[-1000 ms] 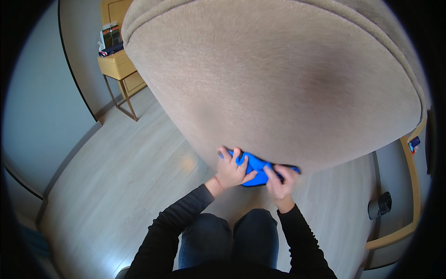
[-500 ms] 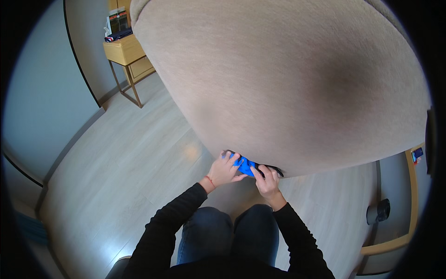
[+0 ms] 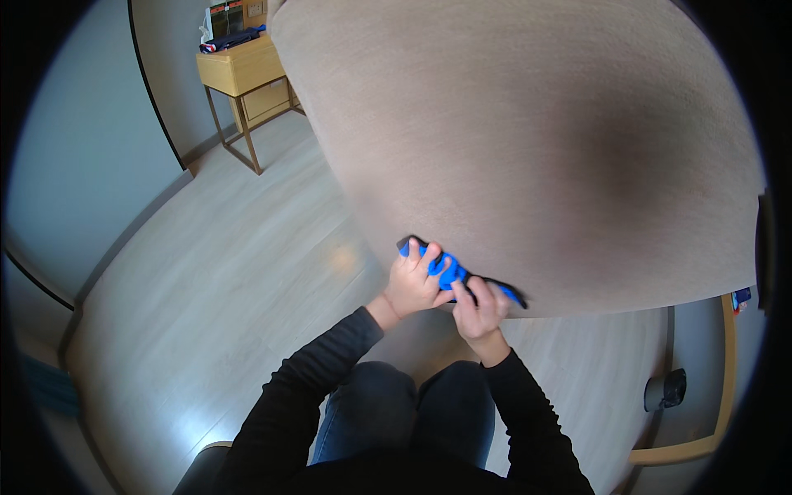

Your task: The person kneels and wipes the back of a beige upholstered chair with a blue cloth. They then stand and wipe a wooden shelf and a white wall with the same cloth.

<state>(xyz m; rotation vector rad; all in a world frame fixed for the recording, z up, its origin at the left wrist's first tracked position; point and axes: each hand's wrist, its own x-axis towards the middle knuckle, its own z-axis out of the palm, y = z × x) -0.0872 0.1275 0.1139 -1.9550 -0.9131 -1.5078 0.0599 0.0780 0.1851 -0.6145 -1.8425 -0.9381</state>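
Both my hands grip a long, narrow blue and black item [image 3: 445,269] at the near edge of a broad beige fabric surface [image 3: 462,140]. What kind of item it is, I cannot make out. My left hand [image 3: 414,282] wraps over its left half, fingers closed across the blue part. Closer to the other end, my right hand [image 3: 482,310] pinches it from the near side. The item slants down to the right, and its black-edged tip pokes out past my right fingers. Parts of it lie hidden beneath both hands, and motion smears the right end.
At the far left stands a wooden desk [image 3: 228,73] on metal legs, with a dark folded thing [image 3: 233,40] on top. A dark bin [image 3: 665,391] is by the wall at right, near a wooden frame [image 3: 678,453]. Pale plank floor [image 3: 247,272] shows on both sides.
Both hands and the item have shifted farther from me and slightly right. More of the item's blue right end now shows beyond my right hand. The whole view has turned a little.
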